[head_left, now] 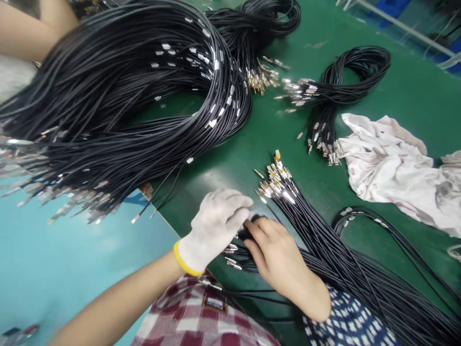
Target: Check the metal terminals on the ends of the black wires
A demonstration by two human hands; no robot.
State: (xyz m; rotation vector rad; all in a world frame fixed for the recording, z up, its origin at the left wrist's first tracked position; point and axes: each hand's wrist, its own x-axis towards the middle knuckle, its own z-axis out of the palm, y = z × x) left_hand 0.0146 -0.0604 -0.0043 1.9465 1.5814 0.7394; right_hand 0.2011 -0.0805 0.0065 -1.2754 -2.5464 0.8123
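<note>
Black wire bundle (324,240) is laid across the green worktop (414,91), running from the metal terminals (275,180) near the centre down to the lower right. Near its lower end it is met by both hands. The left hand (214,226), in a white knit glove with a yellow cuff, is curled over the wires, fingers bent; what they pinch is hidden. The right hand (277,254), bare, is pressed against the same spot, fingers closed on a dark piece among the wires; whether it is tape or a tie cannot be told.

The wires are judged light, limp and springy, likely to splay when released; the bundle is best taken around its gathered middle, not by the terminals, which look thin and easily bent.

A large coil of wire (118,96) is spread over the upper left, a smaller coil (345,77) at upper right, and a crumpled white cloth (389,158) beside it. Another person's arm (25,29) is seen at the top left corner.
</note>
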